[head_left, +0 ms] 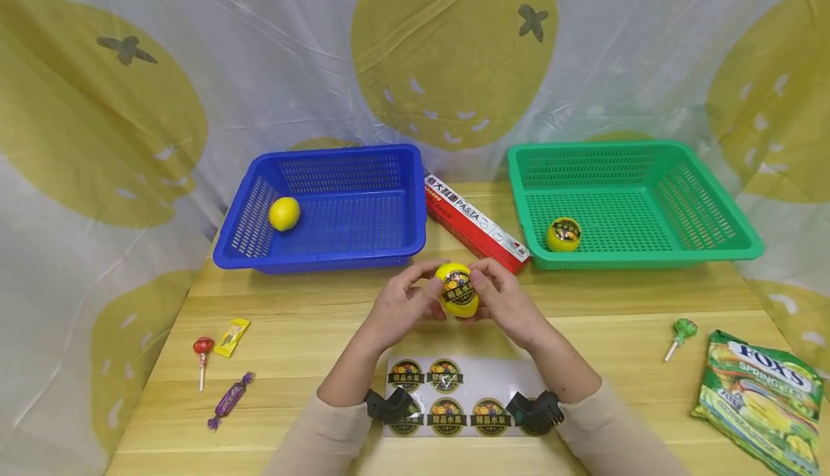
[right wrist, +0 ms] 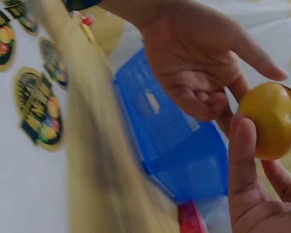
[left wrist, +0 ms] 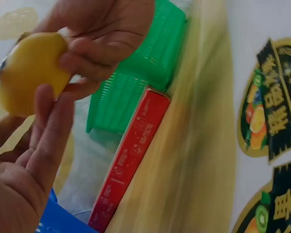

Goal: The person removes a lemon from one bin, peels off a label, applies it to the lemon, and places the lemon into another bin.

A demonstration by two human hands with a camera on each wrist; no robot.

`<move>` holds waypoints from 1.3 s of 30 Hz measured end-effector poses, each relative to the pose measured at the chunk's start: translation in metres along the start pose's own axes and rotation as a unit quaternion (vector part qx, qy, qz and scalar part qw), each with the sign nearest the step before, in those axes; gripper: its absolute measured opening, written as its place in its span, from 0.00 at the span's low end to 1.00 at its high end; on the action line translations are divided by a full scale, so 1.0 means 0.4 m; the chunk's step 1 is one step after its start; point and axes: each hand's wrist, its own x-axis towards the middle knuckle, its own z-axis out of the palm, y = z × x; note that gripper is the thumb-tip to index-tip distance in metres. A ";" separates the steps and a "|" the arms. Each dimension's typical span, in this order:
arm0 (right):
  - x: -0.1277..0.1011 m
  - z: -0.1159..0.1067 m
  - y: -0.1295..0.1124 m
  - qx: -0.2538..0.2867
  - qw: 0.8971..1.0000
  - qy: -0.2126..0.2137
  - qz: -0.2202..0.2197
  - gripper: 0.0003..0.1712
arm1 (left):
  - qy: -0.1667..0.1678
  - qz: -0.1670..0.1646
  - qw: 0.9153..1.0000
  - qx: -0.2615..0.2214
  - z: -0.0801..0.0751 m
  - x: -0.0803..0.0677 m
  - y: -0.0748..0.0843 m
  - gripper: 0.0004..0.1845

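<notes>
A yellow lemon (head_left: pixel 462 306) with a round black-and-gold fruit sticker (head_left: pixel 459 287) on its upper side is held between both hands above the table. My left hand (head_left: pixel 400 304) grips it from the left, and my right hand (head_left: pixel 509 304) holds its right side with the thumb at the sticker's edge. In the right wrist view the lemon (right wrist: pixel 269 121) shows a bare side, with fingers of both hands around it. Below the hands lies a white sheet of the same stickers (head_left: pixel 446 415), partly covered by the wrists.
One plain lemon (head_left: pixel 284 214) sits in the blue basket (head_left: pixel 318 258). A stickered lemon (head_left: pixel 563 240) lies in the green basket (head_left: pixel 648 254). Between them rests a red pasta box (head_left: pixel 473 225). Candies (head_left: pixel 230 401) lie left; a green lollipop (head_left: pixel 684 329) and a Fox's bag (head_left: pixel 759 397) lie right.
</notes>
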 end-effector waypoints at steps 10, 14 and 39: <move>-0.005 0.011 -0.007 -0.109 0.991 0.079 -0.002 0.33 | 0.027 0.015 0.998 -0.053 0.043 0.007 0.002 0.30; -0.010 0.031 -0.003 -0.212 0.968 0.136 -0.017 0.25 | 0.019 0.011 0.998 -0.053 0.053 0.005 -0.002 0.32; -0.024 -0.007 0.012 -0.260 0.956 0.136 -0.026 0.34 | -0.030 -0.017 0.999 -0.021 0.024 0.001 -0.004 0.35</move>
